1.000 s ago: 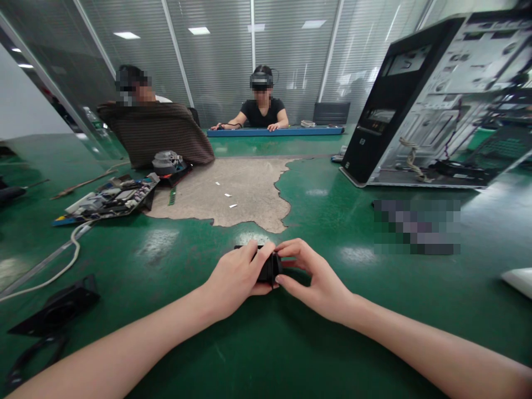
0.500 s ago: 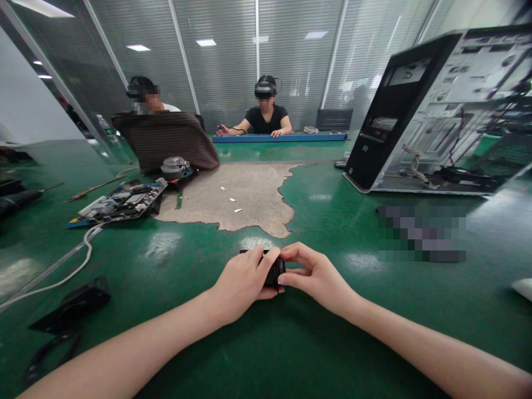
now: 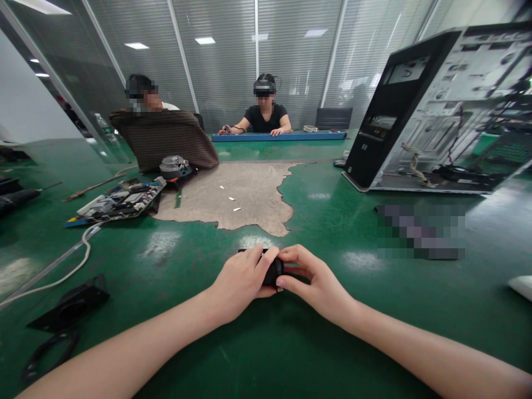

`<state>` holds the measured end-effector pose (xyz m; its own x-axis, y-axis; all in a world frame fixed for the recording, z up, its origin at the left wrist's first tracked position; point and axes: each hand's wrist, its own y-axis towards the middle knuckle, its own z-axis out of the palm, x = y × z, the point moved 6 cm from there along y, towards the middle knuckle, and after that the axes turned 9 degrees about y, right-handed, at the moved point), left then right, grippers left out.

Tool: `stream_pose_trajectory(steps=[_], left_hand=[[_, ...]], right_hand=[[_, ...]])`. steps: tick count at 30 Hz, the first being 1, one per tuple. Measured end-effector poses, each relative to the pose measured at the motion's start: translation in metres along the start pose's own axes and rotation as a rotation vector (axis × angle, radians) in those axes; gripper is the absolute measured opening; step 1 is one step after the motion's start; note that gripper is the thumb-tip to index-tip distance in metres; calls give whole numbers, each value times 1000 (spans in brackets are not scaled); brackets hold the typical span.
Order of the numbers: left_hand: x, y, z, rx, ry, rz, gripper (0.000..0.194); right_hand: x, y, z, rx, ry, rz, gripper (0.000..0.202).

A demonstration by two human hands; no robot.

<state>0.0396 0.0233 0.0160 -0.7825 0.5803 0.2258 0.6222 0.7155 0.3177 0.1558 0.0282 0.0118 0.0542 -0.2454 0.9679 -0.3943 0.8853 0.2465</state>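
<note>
A small black boxy part (image 3: 275,273) is between my two hands just above the green table (image 3: 266,349); its exact kind is hidden by my fingers. My left hand (image 3: 242,279) wraps round it from above and the left, with the thumb side and fingers closed on it. On the other side, my right hand (image 3: 315,279) grips its right end between the thumb and the fingertips. Off to the left lies a flat black part (image 3: 68,303) beside a black ring-shaped thing (image 3: 50,352).
An opened computer case (image 3: 415,116) stands at the right, a blurred-out object (image 3: 419,231) before it. At the left lie a circuit board (image 3: 120,202), a fan-like cooler (image 3: 177,166) and a white cable (image 3: 85,252). Two people (image 3: 266,119) sit across the table.
My right hand's fingers have shifted very slightly on the black part's right end. My left hand keeps its hold. The view has moved a touch.
</note>
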Motion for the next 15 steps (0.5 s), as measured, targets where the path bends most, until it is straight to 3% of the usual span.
stream_pose_trajectory(steps=[5,15], left_hand=[[1,1,0,-22,-11,3,66],[0,1,-6,-60,-4,13,64]], right_hand=[[-3,1,4,26,104,85,13],[-4,1,3,19,16,100,22]])
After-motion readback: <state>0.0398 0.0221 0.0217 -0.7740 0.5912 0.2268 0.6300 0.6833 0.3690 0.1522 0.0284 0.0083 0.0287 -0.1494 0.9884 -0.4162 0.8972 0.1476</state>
